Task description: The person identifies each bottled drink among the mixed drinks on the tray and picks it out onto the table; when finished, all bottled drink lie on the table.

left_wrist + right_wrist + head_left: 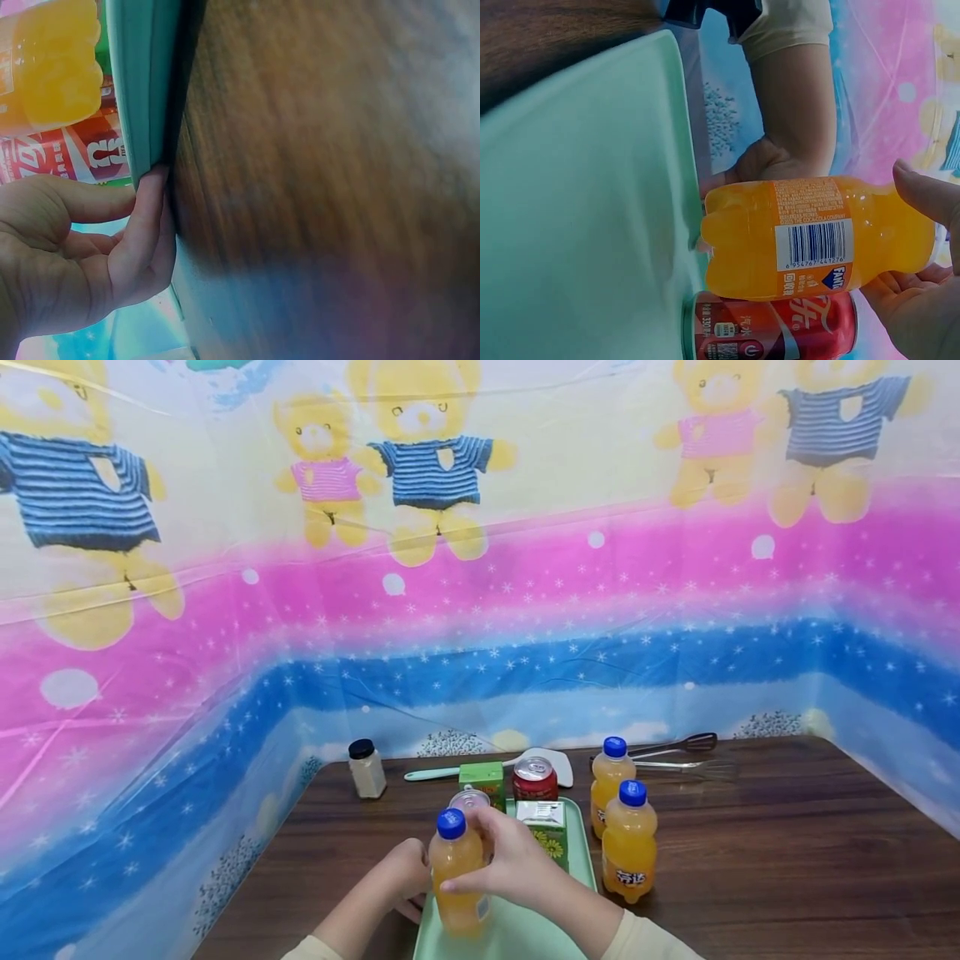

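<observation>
My right hand (517, 860) grips an orange soda bottle (453, 885) with a blue cap, thumb on one side and fingers on the other. The bottle stands upright over the left side of a light green tray (583, 843). In the right wrist view the bottle's base is close over the tray, beside a red soda can (780, 330). My left hand (90, 255) pinches the tray's left rim between thumb and fingers. Also on the tray are a green drink carton (551, 839), another green carton (483, 774) and a second red can (534, 783) farther back.
Two more orange soda bottles (630, 852) stand right of the tray. A black-capped jar (366, 770) is at the back left. Behind the tray lies a spatula (431, 773). A dark whisk-like utensil (697, 743) and metal tongs (705, 767) lie at the back right.
</observation>
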The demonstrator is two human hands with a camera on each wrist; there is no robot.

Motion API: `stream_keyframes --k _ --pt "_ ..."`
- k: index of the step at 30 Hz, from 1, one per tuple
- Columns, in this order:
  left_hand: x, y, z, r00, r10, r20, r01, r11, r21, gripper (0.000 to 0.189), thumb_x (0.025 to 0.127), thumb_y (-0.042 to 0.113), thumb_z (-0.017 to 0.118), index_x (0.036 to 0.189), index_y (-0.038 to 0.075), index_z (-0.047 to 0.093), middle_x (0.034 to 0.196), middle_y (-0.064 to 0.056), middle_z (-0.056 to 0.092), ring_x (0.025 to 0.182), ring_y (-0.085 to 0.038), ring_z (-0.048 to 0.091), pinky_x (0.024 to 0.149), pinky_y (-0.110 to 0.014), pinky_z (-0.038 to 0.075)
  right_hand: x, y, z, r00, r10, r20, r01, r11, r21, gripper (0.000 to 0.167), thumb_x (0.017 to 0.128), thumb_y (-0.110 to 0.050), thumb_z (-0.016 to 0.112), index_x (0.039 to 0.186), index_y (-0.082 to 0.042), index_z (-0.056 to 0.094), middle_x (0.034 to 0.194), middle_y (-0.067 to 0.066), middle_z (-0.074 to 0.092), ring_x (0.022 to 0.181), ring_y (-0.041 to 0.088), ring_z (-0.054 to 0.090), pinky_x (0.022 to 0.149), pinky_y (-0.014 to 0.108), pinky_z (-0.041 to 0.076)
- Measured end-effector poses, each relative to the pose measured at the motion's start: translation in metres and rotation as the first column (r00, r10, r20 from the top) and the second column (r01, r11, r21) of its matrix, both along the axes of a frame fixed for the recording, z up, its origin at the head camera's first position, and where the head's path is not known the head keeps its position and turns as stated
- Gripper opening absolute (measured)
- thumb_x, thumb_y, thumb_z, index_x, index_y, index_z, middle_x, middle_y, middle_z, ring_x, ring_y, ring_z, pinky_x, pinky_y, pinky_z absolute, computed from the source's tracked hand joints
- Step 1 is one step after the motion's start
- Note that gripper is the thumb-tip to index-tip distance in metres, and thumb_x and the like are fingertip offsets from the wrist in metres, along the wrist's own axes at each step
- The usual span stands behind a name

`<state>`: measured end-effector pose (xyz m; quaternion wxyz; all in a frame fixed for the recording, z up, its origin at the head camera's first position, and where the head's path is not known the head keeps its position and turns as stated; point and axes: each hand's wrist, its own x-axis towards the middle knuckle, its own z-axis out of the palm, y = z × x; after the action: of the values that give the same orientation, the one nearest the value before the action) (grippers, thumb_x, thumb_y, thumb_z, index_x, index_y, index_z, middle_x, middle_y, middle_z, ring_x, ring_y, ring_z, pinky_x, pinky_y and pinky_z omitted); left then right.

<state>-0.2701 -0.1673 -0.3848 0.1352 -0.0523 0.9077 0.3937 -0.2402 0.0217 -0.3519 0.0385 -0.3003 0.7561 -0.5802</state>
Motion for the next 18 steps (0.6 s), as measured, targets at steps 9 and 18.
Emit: stream_keyframes --k 9,18 --pt "0.0004 -0.0011 0.001 1.0 0.001 -0.006 -0.001 1.0 -0.004 0.012 0.079 -0.009 0.059 0.079 -0.001 0.05 0.071 -0.015 0.056 0.06 -0.025 0.059 0.048 -0.037 0.057 0.004 0.0009 0.005 1.0 -0.014 0.002 0.014 1.0 0.019 0.051 0.07 -0.02 0.083 0.114 -0.013 0.056 0.106 -0.004 0.061 0.097 0.014 0.061 0.084 0.03 0.054" --pt "-0.0009 -0.001 -0.0031 1.0 0.007 0.004 -0.007 1.0 0.013 0.015 0.078 -0.014 0.058 0.081 -0.002 0.049 0.074 -0.015 0.055 0.06 -0.025 0.061 0.048 -0.037 0.057 0.0077 0.005 0.0034 0.999 -0.003 0.039 0.004 1.0 -0.017 0.052 0.071 -0.018 0.083 0.115 -0.013 0.056 0.109 -0.003 0.061 0.099 0.015 0.061 0.087 0.035 0.053"
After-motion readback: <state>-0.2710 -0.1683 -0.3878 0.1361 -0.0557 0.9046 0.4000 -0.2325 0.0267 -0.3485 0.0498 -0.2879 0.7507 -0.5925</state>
